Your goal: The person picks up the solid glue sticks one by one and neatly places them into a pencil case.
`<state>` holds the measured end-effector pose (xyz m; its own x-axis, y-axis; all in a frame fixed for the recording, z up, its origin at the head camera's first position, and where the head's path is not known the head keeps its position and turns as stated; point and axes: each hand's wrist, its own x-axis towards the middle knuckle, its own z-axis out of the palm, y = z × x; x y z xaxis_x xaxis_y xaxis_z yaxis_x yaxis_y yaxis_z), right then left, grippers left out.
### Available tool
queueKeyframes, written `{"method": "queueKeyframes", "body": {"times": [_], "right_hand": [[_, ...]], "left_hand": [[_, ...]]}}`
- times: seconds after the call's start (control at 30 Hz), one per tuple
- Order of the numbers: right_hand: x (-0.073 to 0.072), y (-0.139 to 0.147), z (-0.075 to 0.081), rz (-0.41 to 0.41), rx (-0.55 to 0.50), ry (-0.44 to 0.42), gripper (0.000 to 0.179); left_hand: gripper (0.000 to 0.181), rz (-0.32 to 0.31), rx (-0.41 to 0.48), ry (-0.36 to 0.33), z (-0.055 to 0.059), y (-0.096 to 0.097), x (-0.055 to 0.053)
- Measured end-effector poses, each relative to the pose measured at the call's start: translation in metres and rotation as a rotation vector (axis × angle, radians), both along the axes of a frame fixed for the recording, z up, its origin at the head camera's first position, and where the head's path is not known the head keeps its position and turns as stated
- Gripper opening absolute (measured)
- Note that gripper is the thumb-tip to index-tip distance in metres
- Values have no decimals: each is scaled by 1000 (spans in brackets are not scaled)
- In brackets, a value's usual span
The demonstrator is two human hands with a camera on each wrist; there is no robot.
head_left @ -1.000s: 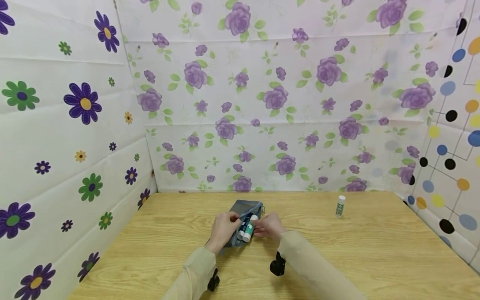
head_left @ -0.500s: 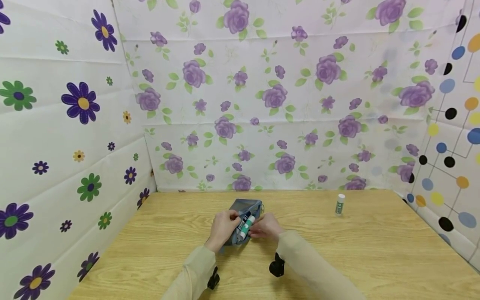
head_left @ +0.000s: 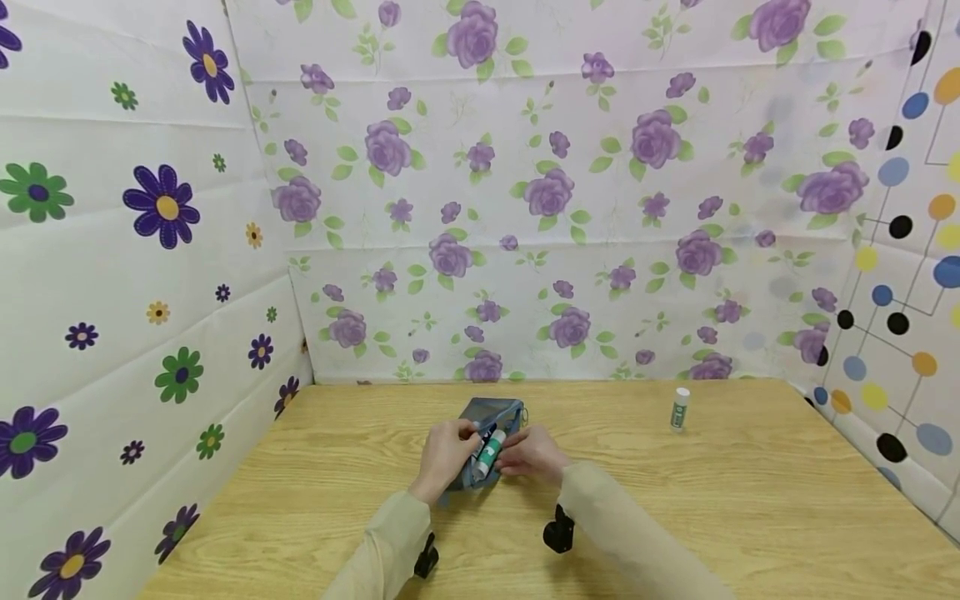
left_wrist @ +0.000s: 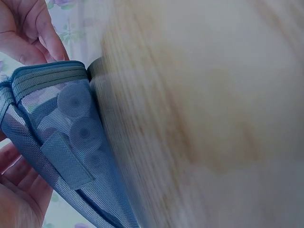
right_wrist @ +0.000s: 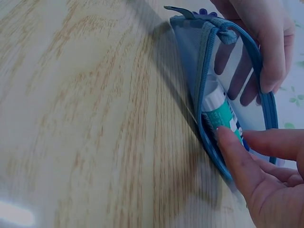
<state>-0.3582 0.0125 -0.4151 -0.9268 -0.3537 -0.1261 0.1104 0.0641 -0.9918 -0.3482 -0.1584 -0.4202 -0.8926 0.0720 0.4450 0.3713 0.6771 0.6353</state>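
Note:
In the head view a blue-grey mesh zip pouch [head_left: 487, 410] lies mid-table with its mouth unzipped. My left hand [head_left: 444, 454] pinches the pouch's near-left edge, its fingers showing through the mesh in the right wrist view. A green-labelled glue stick [head_left: 489, 454] with white ends lies slanted in the mouth. The thumb and forefinger of my right hand [head_left: 531, 454] are at the stick's sides inside the opening, covering one end of it. Beside it is a dark-blue stick, partly covered. Through the mesh, round stick ends [left_wrist: 84, 132] show in the left wrist view.
Another glue stick [head_left: 679, 410], white-capped with a green label, stands upright at the back right of the wooden table [head_left: 675, 517]. Flowered sheets [head_left: 570, 208] hang behind and to the left; a dotted one [head_left: 900, 333] is at the right. Black wrist cameras sit under both sleeves.
The green glue stick has shifted left and lower into the pouch's mouth, with my right hand following slightly. My left hand keeps its hold on the pouch's edge.

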Motion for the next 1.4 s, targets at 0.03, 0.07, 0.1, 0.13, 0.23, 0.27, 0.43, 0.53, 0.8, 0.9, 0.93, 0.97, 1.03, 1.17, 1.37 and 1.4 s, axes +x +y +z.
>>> {"method": "queueKeyframes", "body": {"times": [0.03, 0.07, 0.1, 0.13, 0.23, 0.27, 0.43, 0.53, 0.8, 0.9, 0.93, 0.97, 1.03, 1.17, 1.37, 1.4], "right_hand": [[0, 2, 0, 12, -6, 6, 35], [1, 4, 0, 21, -13, 8, 36], [0, 6, 1, 30, -19, 9, 37], [0, 8, 0, 39, -24, 12, 38], [-1, 15, 1, 56, -24, 28, 39], [-1, 17, 1, 54, -22, 26, 39], [0, 30, 6, 23, 2, 8, 42], [0, 36, 10, 1, 6, -10, 43], [-3, 50, 15, -20, 37, -11, 43], [-2, 56, 18, -15, 53, 0, 45], [-2, 58, 19, -15, 60, 6, 45], [-2, 61, 19, -17, 66, 11, 46], [-3, 65, 19, -21, 69, 14, 46], [-4, 76, 18, -40, 82, 31, 46], [-3, 93, 24, -109, 49, 84, 41], [-3, 96, 25, -118, 37, 90, 40]], "left_hand": [[13, -2, 2, 0, 0, 0, 0], [14, -5, 5, -1, -1, 0, 0], [14, -5, 8, -2, -1, -1, 0], [14, -8, 13, -4, -1, -1, -1], [14, -16, 23, -4, -3, -1, -1], [13, -18, 24, -1, -3, -2, -1], [13, -22, 33, 9, -2, -2, -1], [14, -25, 43, 2, -1, -2, 0], [13, -15, 39, -5, 1, -1, 1], [13, -22, 42, -4, 0, -1, 1], [13, -23, 44, -4, 0, -2, 1], [14, -26, 48, -5, 0, -2, 1], [14, -30, 55, -8, 0, -2, 1], [13, -31, 57, -7, -2, -4, 0], [13, -31, 40, -10, -3, -4, -1], [13, -30, 39, -11, -3, -3, -1]]}}
